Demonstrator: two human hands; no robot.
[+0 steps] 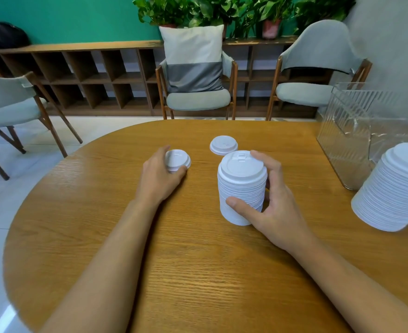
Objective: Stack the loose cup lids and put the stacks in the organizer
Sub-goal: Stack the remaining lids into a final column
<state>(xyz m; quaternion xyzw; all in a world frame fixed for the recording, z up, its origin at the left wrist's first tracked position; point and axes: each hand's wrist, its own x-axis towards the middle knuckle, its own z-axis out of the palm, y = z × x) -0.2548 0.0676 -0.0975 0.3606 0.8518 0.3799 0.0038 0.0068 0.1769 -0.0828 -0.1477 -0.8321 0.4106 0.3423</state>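
Desk point(198, 272): oval top in wood grain with a smooth, faintly glossy finish. It carries every lid and the organizer.
Organizer point(356, 140): clear, ribbed, straight-walled plastic box at the desk's far right. It seems to hold no stack, though glare on the clear walls makes that hard to confirm, so I judge the putting-away half undone.
Far stack point(390, 193): tall nested column of white lids at the right edge, its sides finely ridged. It is built, but stands on the desk just in front of the organizer, not in it.
Near stack point(241, 188): shorter white column, upright in mid-desk, topped by a domed lid with a moulded sip tab. It is probably the one being built.
Right hand point(275, 207): thumb low on the front and fingers curled round the back, clasping the near stack.
Left hand point(159, 179): thumb and fingers curled round the rim of the gripped lid, left of the near stack and apart from it.
Gripped lid point(177, 161): thin, round, matte white with a raised centre. It is likely next for the near stack.
Free lid point(223, 145): the same shape, lying flat just beyond the near stack, untouched. It is the only other loose one in view.
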